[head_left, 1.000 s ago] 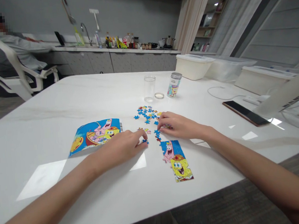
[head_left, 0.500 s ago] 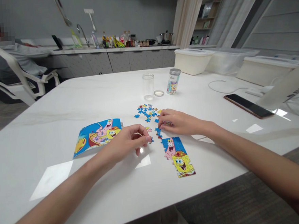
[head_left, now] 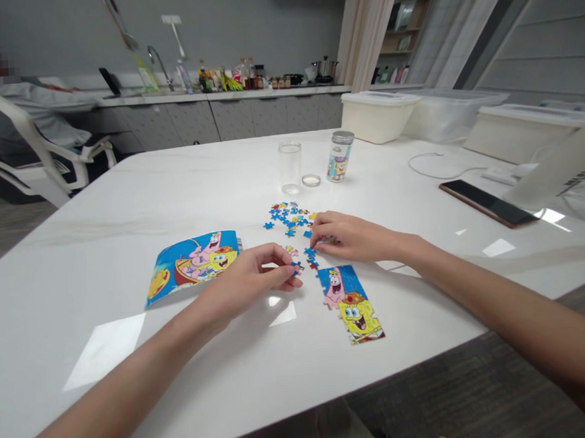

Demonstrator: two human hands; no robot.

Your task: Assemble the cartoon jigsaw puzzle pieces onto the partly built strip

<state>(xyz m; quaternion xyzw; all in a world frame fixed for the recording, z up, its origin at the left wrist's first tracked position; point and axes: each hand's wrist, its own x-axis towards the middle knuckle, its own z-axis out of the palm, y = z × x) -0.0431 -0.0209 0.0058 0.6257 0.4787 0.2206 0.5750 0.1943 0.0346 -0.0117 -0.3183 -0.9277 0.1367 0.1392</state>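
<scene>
Between thumb and fingers, my left hand (head_left: 263, 269) pinches a small dark-blue jigsaw piece (head_left: 297, 267) just above the table. My right hand (head_left: 346, 234) rests among the loose pieces with curled fingers, its tips close together beside some blue jigsaw pieces (head_left: 309, 252). Whatever those tips grip is hidden; a few pieces show under the palm. Nearer to me lies a joined puzzle section (head_left: 356, 304) with a pink starfish and a yellow sponge character. A curved picture sheet (head_left: 190, 266) with the same characters lies beyond my left forearm. Loose jigsaw pieces (head_left: 287, 218) are scattered ahead of both hands.
Behind the pieces stand a clear jar (head_left: 290, 169), a round lid (head_left: 311, 179) and a printed canister (head_left: 339, 157). A phone (head_left: 489, 203), a white cable (head_left: 422, 170) and storage boxes (head_left: 378, 118) are on the right. A person (head_left: 39, 110) sits at the far left.
The fingers of my left hand have shifted slightly, and the jigsaw piece in them is turned a little and shows more. My right hand stays in nearly the same place.
</scene>
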